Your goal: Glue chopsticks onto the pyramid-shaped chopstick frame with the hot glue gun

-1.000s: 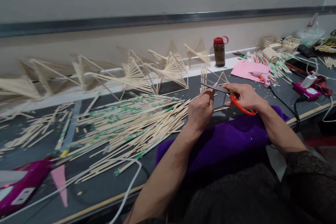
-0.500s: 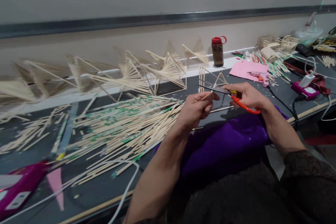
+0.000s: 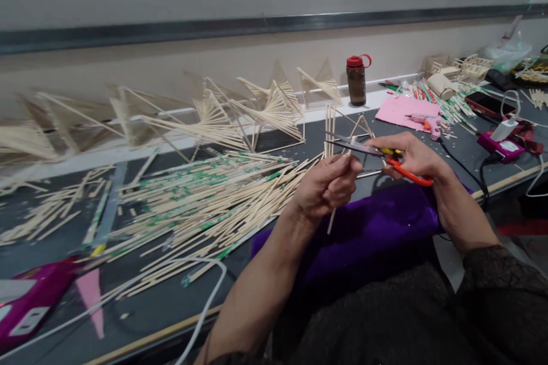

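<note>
My left hand [image 3: 329,185] is closed round a thin wooden stick [image 3: 331,221], whose lower end sticks out below the fist. Its upper end shows above my thumb, by the scissor blades. In my right hand [image 3: 409,151] is a pair of scissors [image 3: 409,173] with red-orange handles. The blades point left and look slightly apart; whether they touch the stick I cannot tell. Just behind the blades, a small triangle of sticks [image 3: 363,124] stands on the table, and a few upright sticks [image 3: 329,125] rise to its left.
Loose wooden sticks [image 3: 257,205], some in green-printed wrappers, cover the table's left. Fan-shaped stick frames [image 3: 274,111] line the wall. A red-capped bottle [image 3: 356,82], pink glue gun [image 3: 428,124], magenta power strip [image 3: 500,147] and phone [image 3: 488,105] lie rightward. Purple cloth [image 3: 377,222] covers my lap.
My left hand has turned and curled tighter, and the stick's lower end now shows below it. The scissors and my right hand have shifted slightly right.
</note>
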A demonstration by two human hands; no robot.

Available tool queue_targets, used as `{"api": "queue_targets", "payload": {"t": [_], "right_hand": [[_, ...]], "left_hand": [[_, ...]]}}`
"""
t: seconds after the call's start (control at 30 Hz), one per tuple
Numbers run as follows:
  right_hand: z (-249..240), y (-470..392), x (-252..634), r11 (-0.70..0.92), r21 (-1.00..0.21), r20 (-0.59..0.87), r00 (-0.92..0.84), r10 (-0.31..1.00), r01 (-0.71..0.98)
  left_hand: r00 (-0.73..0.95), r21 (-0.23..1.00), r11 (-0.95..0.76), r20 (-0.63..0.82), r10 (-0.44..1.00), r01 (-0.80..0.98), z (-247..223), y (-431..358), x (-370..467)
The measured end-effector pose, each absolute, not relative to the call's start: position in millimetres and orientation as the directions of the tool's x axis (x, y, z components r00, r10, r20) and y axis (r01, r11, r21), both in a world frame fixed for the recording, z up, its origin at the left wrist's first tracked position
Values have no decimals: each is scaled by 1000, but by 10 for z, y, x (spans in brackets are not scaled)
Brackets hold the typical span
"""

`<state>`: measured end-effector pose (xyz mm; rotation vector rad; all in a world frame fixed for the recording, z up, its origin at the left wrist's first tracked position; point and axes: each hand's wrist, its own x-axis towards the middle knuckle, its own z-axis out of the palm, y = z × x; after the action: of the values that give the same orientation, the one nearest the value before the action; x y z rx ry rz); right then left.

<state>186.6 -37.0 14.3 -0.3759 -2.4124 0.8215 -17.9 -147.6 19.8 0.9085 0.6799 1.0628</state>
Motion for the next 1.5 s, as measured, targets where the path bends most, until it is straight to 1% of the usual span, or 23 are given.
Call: {"api": "queue_targets", "payload": {"t": [0.1,0.2,0.27,0.33,0.37,0.43,0.5,0.57,0.67,0.77,0.87,1.0,1.13,1.23,1.3,1.33,1.4,1.5], "right_hand": [[127,-368,1849,769,-639,453,-789,415,37],[107,-353,1824,767,-630,441,-757,483,122],[95,-342,1803,769,-613,439,-731,522,181],[82,-336,1780,777,-588,448,-710,543,223],[76,-336,1770,783,-574,455,-702,549,240],[68,-339,1753,790,-546,456,-693,559,278],[67,-347,1742,789,-525,432,-698,571,320],[72,-359,1734,785,-508,404,-707,581,354],[82,-381,1719,779,-487,375,-710,596,396],[84,-408,1697,770,-480,357,-708,609,420],[81,-429,1680,788,-466,375,-717,588,403],[83,-440,1676,803,-449,382,-729,568,391],[88,-449,1671,793,-455,354,-735,578,405],[81,-457,1659,790,-471,365,-730,579,392],[71,-458,1651,787,-485,367,-729,579,381],[66,-456,1650,787,-491,368,-730,576,374],[58,-447,1654,793,-496,378,-734,565,354],[52,-421,1675,809,-502,406,-742,534,307]], "left_hand": [[306,892,162,-28,952,-423,198,-1460,-197],[145,946,53,-6,989,-320,206,-1409,-209],[-43,978,-62,54,998,-199,198,-1369,-207],[-231,983,-178,163,959,-47,172,-1334,-204],[-296,974,-223,224,928,40,153,-1320,-205],[-356,931,-274,348,867,242,112,-1302,-211],[-348,833,-305,487,801,462,73,-1297,-224],[-295,689,-321,618,729,650,35,-1299,-239],[-190,491,-301,723,665,817,-31,-1293,-253],[-89,335,-283,771,631,899,-114,-1270,-250],[-11,225,-276,794,608,934,-187,-1243,-239],[37,140,-225,769,638,964,-235,-1231,-242],[41,108,-190,763,645,976,-246,-1230,-236],[9,151,-191,763,646,970,-233,-1231,-217],[-44,243,-206,740,671,948,-202,-1240,-204],[-78,312,-220,718,692,924,-178,-1248,-197],[-152,491,-249,640,753,835,-119,-1271,-184],[-217,783,-262,446,868,563,-22,-1311,-163]]}}
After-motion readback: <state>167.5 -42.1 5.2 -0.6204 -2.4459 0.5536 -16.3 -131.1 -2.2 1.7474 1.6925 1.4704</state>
